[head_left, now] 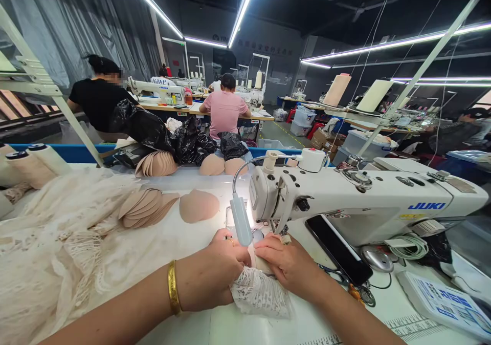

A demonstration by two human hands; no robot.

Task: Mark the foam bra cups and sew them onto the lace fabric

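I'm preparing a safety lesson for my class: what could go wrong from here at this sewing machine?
The left hand and right hand are close to the machine head, so either might stray under it. The near end of the lace piece looks loose, so it could fold or bunch. The phone rests near the right arm and might get nudged.

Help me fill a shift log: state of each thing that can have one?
Long white tube lights, lit
Grey gooseneck lamp, lit
White metal sewing machine, running or stopped unclear
Black rectangular phone, visible face dark
Nearer beige cup stack, fanned
White openwork lace, rumpled
Sheer cream fabric, heaped
Pale green cord, coiled
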